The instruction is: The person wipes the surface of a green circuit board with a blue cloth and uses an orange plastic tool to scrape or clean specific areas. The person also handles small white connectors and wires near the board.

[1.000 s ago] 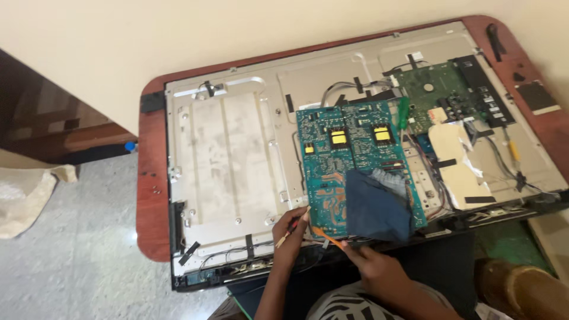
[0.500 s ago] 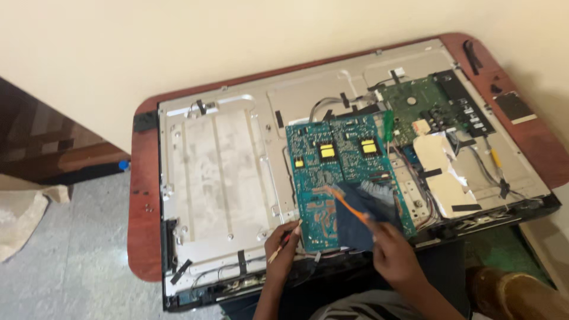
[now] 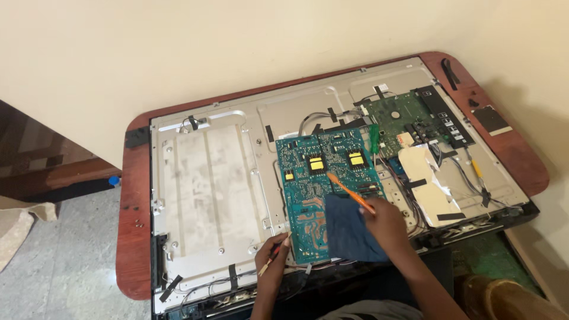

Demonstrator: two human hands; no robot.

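- Head view: your right hand [image 3: 384, 218] grips an orange-handled tool [image 3: 349, 192], fingers closed around its near end, its far end lying over the teal circuit board [image 3: 323, 178] near the yellow parts.
- A dark blue cloth [image 3: 349, 234] lies on the board's near end, just beside that hand.
- Your left hand [image 3: 271, 256] pinches a thin stick-like tool [image 3: 274, 255] at the board's near left corner.
- The board rests on the grey metal back panel [image 3: 207, 195] of an opened flat screen, on a reddish-brown table [image 3: 133, 237].
- A green board [image 3: 406, 121] sits farther right.
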